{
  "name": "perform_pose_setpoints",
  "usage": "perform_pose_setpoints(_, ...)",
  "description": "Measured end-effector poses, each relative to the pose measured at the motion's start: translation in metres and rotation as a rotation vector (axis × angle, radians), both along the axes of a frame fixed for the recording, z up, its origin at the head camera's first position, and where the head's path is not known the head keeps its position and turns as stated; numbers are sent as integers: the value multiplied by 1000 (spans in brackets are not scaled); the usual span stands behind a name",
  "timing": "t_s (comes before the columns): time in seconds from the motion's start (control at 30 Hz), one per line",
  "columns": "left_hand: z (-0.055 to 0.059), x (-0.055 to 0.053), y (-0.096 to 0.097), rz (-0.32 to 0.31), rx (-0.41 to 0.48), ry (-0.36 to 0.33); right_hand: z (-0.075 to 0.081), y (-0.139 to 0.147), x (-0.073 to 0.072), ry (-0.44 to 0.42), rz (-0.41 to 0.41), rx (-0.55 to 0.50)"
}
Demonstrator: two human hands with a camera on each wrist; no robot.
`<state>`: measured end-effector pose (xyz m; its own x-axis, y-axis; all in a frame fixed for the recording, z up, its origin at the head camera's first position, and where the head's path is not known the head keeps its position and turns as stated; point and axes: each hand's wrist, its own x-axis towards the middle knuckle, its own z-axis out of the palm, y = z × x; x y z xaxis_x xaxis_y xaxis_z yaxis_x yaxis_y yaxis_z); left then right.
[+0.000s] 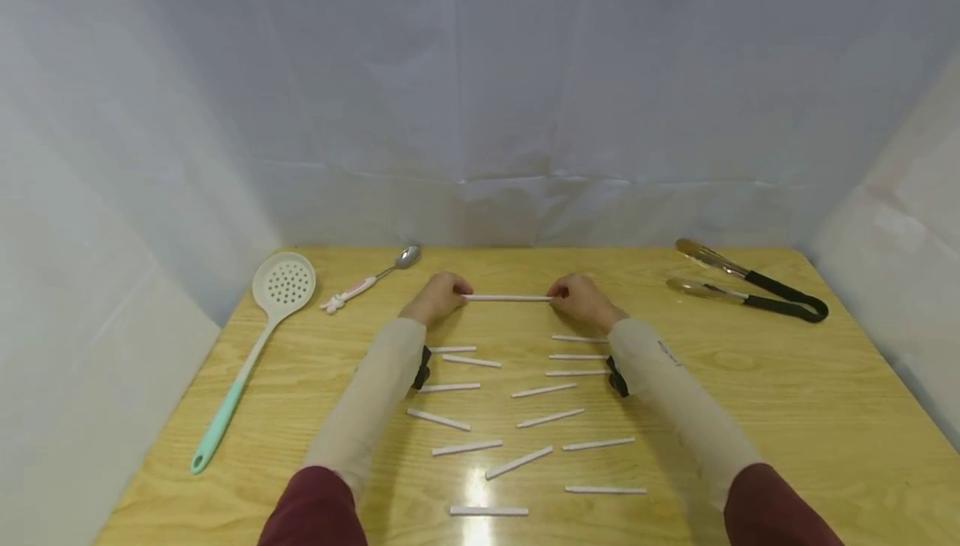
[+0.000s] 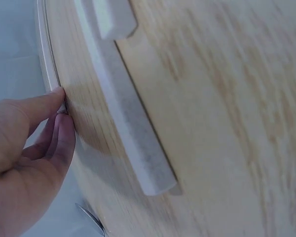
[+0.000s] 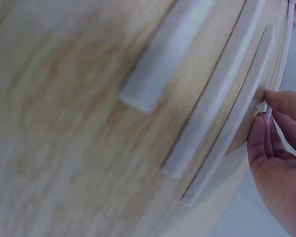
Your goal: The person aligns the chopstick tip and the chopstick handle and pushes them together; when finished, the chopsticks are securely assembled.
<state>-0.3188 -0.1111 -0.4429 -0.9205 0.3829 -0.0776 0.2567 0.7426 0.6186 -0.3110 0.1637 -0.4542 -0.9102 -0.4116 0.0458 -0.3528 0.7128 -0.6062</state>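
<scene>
A long thin white rod [image 1: 507,298] lies crosswise between my hands near the back of the table. Its left end is pinched between thumb and fingers of my left hand [image 1: 442,294]. My right hand [image 1: 585,299] pinches the opposite end in the same way. In the left wrist view the left hand [image 2: 34,143] grips the rod [image 2: 50,64] low, close over the wood. The right wrist view shows the right hand [image 3: 281,133] on its end of the rod [image 3: 283,54]. Shorter white rods [image 1: 517,463] lie in two loose columns nearer to me, some partly hidden by my wrists.
On the left lie a skimmer [image 1: 285,283] with a mint handle and a spoon [image 1: 367,283] with a pink rabbit handle. Black-handled metal tongs [image 1: 780,296] lie at the right. Pale sheeting [image 1: 495,96] stands behind the wooden table [image 1: 795,413].
</scene>
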Motion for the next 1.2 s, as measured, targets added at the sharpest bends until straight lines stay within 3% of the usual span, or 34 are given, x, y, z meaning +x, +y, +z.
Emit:
perform_pose_setpoints(0.47, -2, 1, -4, -6, 31, 10, 2, 3, 5, -9, 14, -6)
perform_pose_setpoints(0.77, 5, 12, -10, -2, 81, 34, 7, 4, 5, -47, -1, -68)
perform_pose_setpoints(0.97, 3, 16, -15, -8, 139, 37, 6, 14, 3, -34, -2, -135)
perform_pose_setpoints(1.2, 12, 29, -25, -10, 152, 56, 9, 29, 18, -39, 29, -141)
